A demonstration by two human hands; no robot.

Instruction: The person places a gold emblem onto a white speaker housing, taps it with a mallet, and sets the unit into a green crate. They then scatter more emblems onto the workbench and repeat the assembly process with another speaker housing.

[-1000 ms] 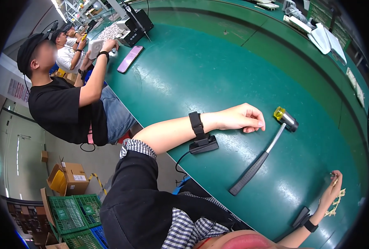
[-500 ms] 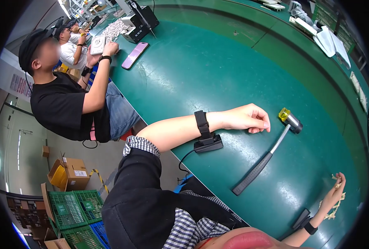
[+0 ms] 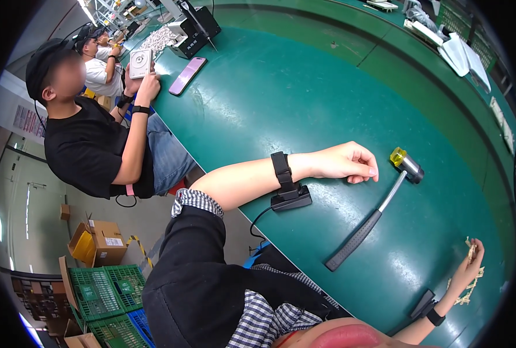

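while the left hand idles by the mallet, the right hand pinches a cream strip

although little has moved over the last second, more of the cream strip [image 3: 471, 250] now shows at the fingers of the right hand [image 3: 464, 274], off at the far right side of the table [image 3: 269, 116]. that grip is closed around the strip, thumb and fingers seeming to pinch it, though the hand is small here and the exact contact is blurred. a second strip [image 3: 471, 287], cream too, shows behind the same hand; whether it lies on the table or hangs from the palm, i cannot tell.

the left hand [image 3: 346, 162] has hardly shifted. its grip is loosely curled with nothing seen in it; whether the thumb tip meets the fingers, i cannot tell. just beside it, and not touched, the mallet [image 3: 377, 214] lies aslant, its yellow-ended head away from the body and its dark handle pointing back toward the table edge. the gap between them looks much the same as a second ago, so, as i judge it, the handling rests with the right hand alone and the mallet is idle.

well apart, a phone [image 3: 187, 76] lies flat near a co-worker [image 3: 89, 139], whose white part [image 3: 140, 64] has been turned more upright.
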